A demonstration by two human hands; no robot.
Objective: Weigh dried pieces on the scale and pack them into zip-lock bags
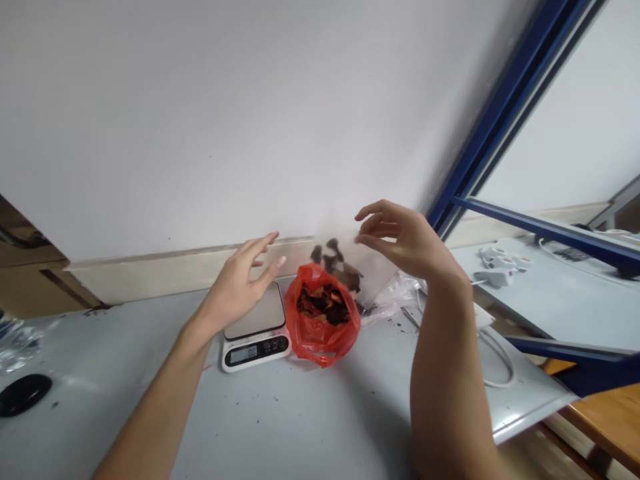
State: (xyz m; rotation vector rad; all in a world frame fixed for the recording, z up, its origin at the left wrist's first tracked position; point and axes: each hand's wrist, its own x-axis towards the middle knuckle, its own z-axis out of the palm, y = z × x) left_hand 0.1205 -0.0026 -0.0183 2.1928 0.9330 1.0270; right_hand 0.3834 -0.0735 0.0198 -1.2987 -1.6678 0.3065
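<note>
My left hand (240, 283) is open above a white digital scale (257, 363), fingers spread and holding nothing. The scale's bare plate lies partly under that hand, and its display reads 0.0. Beside the scale stands a red plastic bag (324, 343), its mouth wide, with dark and orange-brown dried pieces (327, 303) inside. Behind it a clear plastic bag (373, 270) stands up near the wall, holding dark brown pieces (345, 273). My right hand (397, 237) is up at this clear bag's top, thumb and fingers pinched on its thin film; the edge itself is faint.
A white wall rises behind the grey table (280, 427). To the right are a blue metal frame (500, 127), a white cable (507, 363) and white plugs (503, 267). At the left lie a black round lid (25, 395) and clear plastic (23, 347). A cardboard box (37, 287) stands behind.
</note>
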